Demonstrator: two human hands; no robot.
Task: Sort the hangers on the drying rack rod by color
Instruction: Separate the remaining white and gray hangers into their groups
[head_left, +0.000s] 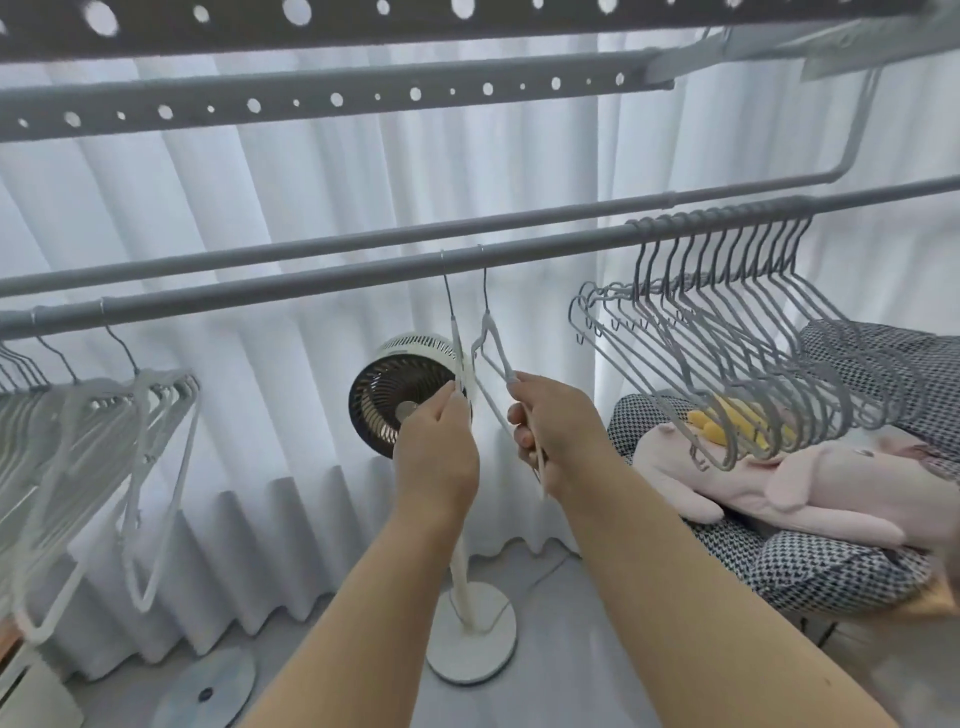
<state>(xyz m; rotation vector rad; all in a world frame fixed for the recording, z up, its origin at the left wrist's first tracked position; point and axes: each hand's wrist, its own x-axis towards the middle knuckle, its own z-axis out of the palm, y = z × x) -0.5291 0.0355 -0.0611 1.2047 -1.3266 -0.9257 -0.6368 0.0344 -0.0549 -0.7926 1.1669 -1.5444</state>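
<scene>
Two hangers (470, 353) left mid-rod (363, 278): left hand (436, 447) and right hand (550, 426) have fingers clamped on one each, ready to slide to their color groups.

The white hangers (78, 447) at far left run off the picture's edge; each hand hides part of the hanger it grips.

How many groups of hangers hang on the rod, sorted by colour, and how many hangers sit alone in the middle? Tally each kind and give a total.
White bunch at the left end of the rod: 1
Grey bunch at the right end: 1
Single hangers in the middle, one held by the left hand, one by the right hand: 2
Total: 4
</scene>
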